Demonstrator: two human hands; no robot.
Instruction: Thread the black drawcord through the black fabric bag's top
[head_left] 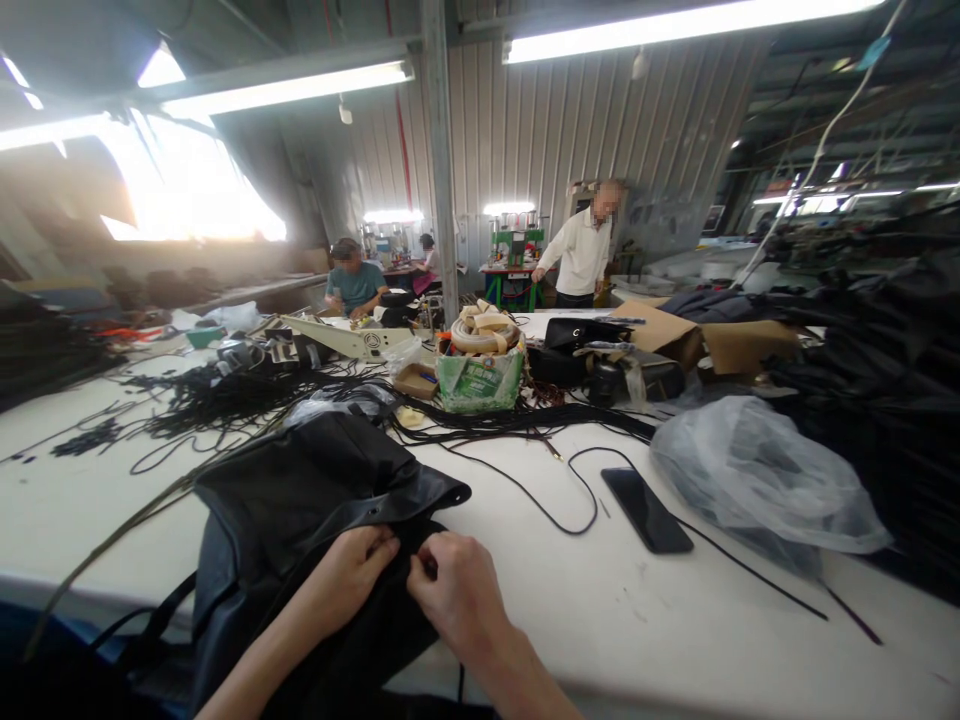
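Observation:
A black bag [277,490] with eyelets along its edge lies in front of me on the white table [555,610]. Near the bag's opening, my left hand [352,575] is closed with its fingers pinching the black fabric. My right hand [457,585] is just to the right, its fingers curled and pressed together at the same edge. Whether the right fingers hold fabric or a thin cord is hidden. A black cord [517,490] runs across the table beyond the hands, and a black strap [169,605] hangs at the bag's left side.
A dark phone [646,510] lies right of my hands, beside a clear plastic bag [765,475]. Behind are a green box [480,378] with coiled tape and a heap of black cords [217,395]. Dark fabric [885,380] is piled at right. Several people are at the back.

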